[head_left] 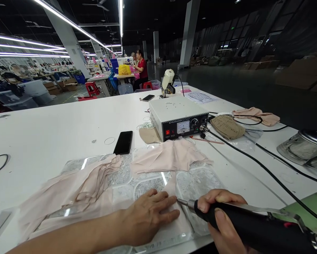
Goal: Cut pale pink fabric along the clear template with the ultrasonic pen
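the left hand [147, 218] lies palm down with its fingers slightly spread, gripping nothing, on a thin pale pink piece of fabric [181, 225] at lower centre of the frame, over a glossy grey-and-white patterned board [197, 183]. at lower right, the right hand [227, 233] has its fingers wrapped round a black-handled tool with a slim metal tip [245, 219]. good work here seems to call for light, even pressure from the spread fingers, the cloth flat, the tip steady at its edge and clear of the fingertips. the tool points left; its long axis slants from the lower right corner towards the centre. the fabric's long axis runs from upper centre down towards the bottom edge.
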Action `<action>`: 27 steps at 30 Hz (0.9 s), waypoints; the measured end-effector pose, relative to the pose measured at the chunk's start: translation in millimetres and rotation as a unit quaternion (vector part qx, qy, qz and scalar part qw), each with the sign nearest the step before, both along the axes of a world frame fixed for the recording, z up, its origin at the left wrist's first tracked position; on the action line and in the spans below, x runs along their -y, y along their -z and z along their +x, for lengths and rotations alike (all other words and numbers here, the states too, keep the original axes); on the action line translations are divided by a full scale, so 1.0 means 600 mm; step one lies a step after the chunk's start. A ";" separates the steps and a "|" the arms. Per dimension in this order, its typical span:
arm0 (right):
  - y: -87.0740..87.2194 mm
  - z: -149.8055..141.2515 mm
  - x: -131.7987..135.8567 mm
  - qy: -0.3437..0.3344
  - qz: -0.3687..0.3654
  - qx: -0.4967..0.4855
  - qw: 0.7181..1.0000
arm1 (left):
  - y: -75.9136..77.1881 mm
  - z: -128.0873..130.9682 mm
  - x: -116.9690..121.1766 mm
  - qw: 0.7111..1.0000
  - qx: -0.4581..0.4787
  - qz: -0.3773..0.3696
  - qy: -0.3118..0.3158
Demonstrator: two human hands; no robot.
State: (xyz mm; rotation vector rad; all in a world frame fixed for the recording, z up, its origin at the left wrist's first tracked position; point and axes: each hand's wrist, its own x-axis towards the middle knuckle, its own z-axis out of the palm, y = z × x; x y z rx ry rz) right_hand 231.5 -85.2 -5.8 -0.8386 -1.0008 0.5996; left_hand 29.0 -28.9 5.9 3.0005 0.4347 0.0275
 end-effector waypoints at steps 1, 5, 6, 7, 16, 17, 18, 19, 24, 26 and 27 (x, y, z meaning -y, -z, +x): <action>0.002 0.001 0.000 -0.005 -0.001 0.005 1.000 | 0.000 0.000 0.000 1.000 0.001 0.000 0.001; 0.005 0.002 -0.006 -0.005 0.002 0.033 0.999 | 0.001 0.000 0.000 1.000 0.006 0.001 0.000; 0.005 0.001 -0.007 -0.004 0.006 0.031 0.999 | 0.001 0.000 0.000 1.000 0.009 0.000 -0.001; 0.004 0.001 -0.007 -0.004 0.006 0.026 1.000 | 0.003 0.000 0.000 1.000 0.011 -0.003 -0.003; 0.006 0.024 0.038 -0.059 -0.030 0.010 0.998 | 0.005 -0.002 0.001 0.999 0.029 -0.030 -0.016; 0.007 0.024 0.040 -0.067 -0.028 0.009 0.997 | 0.005 -0.002 0.000 0.999 0.031 -0.031 -0.015; 0.008 0.024 0.040 -0.071 -0.025 0.007 0.997 | 0.005 -0.003 -0.001 0.999 0.034 -0.032 -0.014; 0.008 0.023 0.040 -0.070 -0.025 0.005 0.997 | 0.005 -0.003 -0.001 0.999 0.039 -0.032 -0.013; 0.005 0.021 0.050 -0.096 -0.053 0.004 0.994 | 0.007 -0.008 0.011 0.998 0.059 -0.031 0.003; 0.004 0.023 0.057 -0.104 -0.058 -0.004 0.993 | 0.005 -0.010 0.017 0.998 0.060 -0.031 0.007; 0.004 0.024 0.060 -0.106 -0.061 -0.010 0.992 | 0.004 -0.011 0.018 0.998 0.061 -0.030 0.009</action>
